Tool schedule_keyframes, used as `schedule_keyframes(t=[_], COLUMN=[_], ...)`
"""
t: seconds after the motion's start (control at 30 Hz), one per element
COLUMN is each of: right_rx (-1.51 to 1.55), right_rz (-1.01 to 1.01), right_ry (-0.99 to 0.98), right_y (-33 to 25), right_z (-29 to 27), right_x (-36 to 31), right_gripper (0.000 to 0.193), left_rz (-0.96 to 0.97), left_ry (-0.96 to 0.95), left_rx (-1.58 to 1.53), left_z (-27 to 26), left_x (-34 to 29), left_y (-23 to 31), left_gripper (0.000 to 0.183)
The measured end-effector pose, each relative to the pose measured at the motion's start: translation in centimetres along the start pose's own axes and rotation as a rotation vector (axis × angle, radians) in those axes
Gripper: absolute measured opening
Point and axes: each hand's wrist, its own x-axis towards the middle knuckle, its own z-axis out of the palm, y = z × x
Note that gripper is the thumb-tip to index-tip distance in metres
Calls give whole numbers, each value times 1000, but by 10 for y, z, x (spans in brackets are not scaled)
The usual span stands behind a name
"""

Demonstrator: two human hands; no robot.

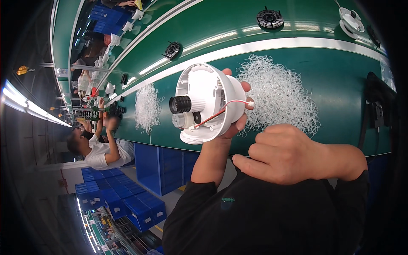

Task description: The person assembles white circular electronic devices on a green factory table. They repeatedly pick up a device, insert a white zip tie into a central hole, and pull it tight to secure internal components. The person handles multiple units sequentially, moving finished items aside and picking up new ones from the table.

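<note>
My left hand [240, 121] is wrapped round a rounded white plastic housing [227, 102] from behind and below, with its open side facing me. Inside the housing sit a black ribbed cylinder [180, 104] and a small round black part. A red and white wire pair [219, 112] runs across it to a small white connector [250, 103] at the right. Close in front of my body, my right hand [282, 155] is curled into a fist, apart from the housing. Its palm is turned away, so anything inside it is hidden.
A heap of thin translucent loops [278, 95] lies on the green table [335, 76], with a smaller heap [147, 108] further left. Black round grilles [270, 18] and a white part [352, 23] rest beyond the pale rail. Blue crates [146, 208] stand lower left; a person [104, 153] sits leftward.
</note>
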Motion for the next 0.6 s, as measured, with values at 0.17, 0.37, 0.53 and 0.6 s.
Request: schedule_keyframes(t=[0.17, 0.37, 0.53, 0.6], right_rx=[11, 210, 432, 467], right_rz=[16, 205, 532, 565], right_ry=[13, 32, -275, -313], right_y=[1, 1, 2, 3], right_z=[-5, -3, -21, -29], right_x=[4, 10, 20, 24], right_gripper=[35, 54, 63, 56], left_rz=[18, 103, 169, 236], left_ry=[57, 315, 456, 506], left_rx=[-11, 415, 611, 681], left_z=[-2, 22, 15, 8], left_x=[1, 1, -12, -19], left_y=[-6, -10, -1, 5], left_gripper=[85, 80, 78, 78])
